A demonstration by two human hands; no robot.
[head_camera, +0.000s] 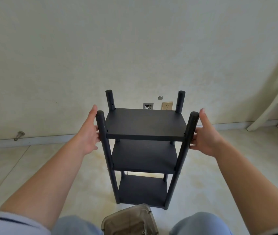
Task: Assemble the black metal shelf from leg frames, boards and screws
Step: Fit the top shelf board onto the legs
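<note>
The black metal shelf (146,123) stands upright on the floor in front of me, with three boards between four round legs. My left hand (89,133) is at the outer side of the front left leg (103,133), level with the top board. Its fingertips touch the leg and its thumb points up, free. My right hand (206,134) mirrors it at the front right leg (189,133), with loosely curled fingers against the leg and its thumb raised. Neither hand wraps round a leg.
A clear plastic box (129,221) sits on the floor between my knees, just before the shelf's foot. A wall with sockets (167,106) is behind the shelf. A white chair (274,106) stands at the right, and a door stop (18,135) at the left skirting.
</note>
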